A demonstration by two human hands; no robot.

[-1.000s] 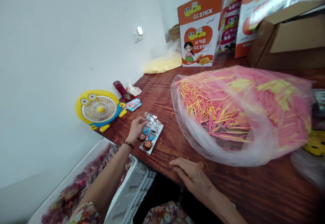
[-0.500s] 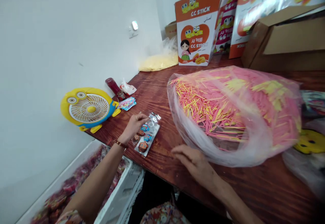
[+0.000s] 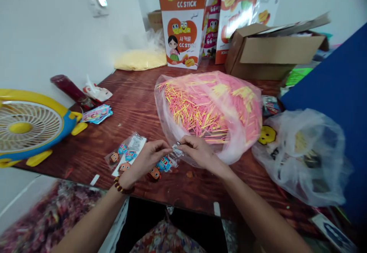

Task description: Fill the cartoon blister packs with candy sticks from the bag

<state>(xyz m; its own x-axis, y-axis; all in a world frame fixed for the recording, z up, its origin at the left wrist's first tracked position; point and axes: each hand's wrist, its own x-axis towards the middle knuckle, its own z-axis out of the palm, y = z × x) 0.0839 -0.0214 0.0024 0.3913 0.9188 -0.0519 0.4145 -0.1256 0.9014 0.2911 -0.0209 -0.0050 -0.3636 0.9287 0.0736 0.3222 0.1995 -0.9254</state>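
A small clear plastic packet (image 3: 164, 164) with blue lettering and a brown cartoon face hangs between my hands. Its top edge is pinched by my left hand (image 3: 149, 156), which wears a beaded bracelet. The fingers of my right hand (image 3: 198, 151) close on the other end of that edge. Left of them, more printed packets (image 3: 130, 155) lie flat on the table, partly covered by my left hand. Just beyond my right hand, a large open clear bag (image 3: 246, 130) holds a heap of thin pink and yellow sticks (image 3: 189, 111).
A yellow and blue fan (image 3: 31, 126) stands at the left, near a dark red bottle (image 3: 70, 90) and a stack of cards (image 3: 99, 113). Printed boxes (image 3: 183, 27) and an open carton (image 3: 266, 50) line the back. A clear bag (image 3: 309, 157) sits at the right.
The view has turned right. My left hand has left the flat packets, and my right hand, empty before, has come to it. Both now grip a packet between them.
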